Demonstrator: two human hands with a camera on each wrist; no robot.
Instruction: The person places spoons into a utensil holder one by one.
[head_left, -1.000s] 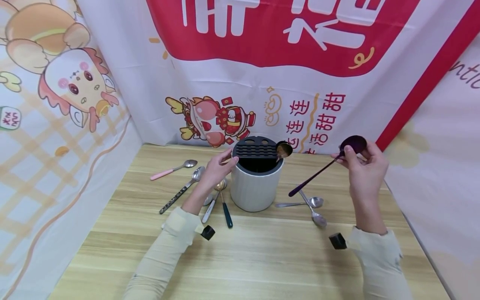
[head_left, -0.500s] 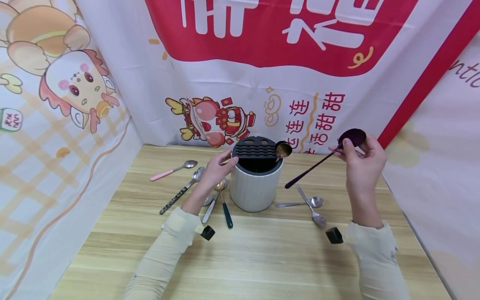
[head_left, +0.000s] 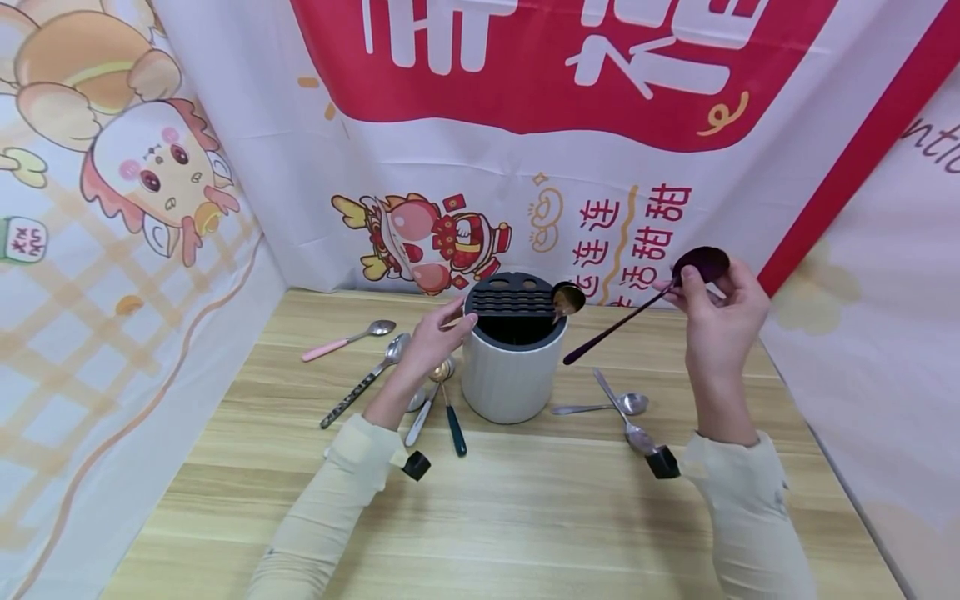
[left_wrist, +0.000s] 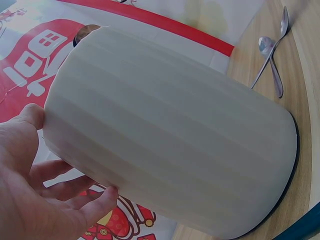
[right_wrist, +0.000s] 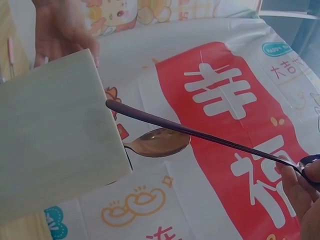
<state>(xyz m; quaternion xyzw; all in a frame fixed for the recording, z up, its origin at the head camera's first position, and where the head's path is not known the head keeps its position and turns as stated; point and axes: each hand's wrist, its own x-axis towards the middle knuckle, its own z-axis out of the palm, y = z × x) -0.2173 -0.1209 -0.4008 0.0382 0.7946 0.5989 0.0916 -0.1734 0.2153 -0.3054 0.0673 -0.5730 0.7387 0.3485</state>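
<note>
My left hand steadies a white ribbed utensil holder, thumb at its rim and bent fingers against its side. The holder has a black slotted lid with a wide opening at the front. A spoon with a bronze-looking bowl stands in it at the right, handle hidden inside. On the right, my right hand pinches a dark purple spoon by its bowl, raised above the table. Its long handle slopes down toward the holder; in the right wrist view, the handle's end appears near the holder's rim.
Two crossed silver spoons lie right of the holder. Left of it lie a pink-handled spoon, a spoon with a black patterned handle, a green-handled one and a white-handled one. Printed cloth hangs behind the table.
My right hand has moved left and slightly up with the purple spoon, bringing its handle end closer to the holder. My left hand stays on the holder.
</note>
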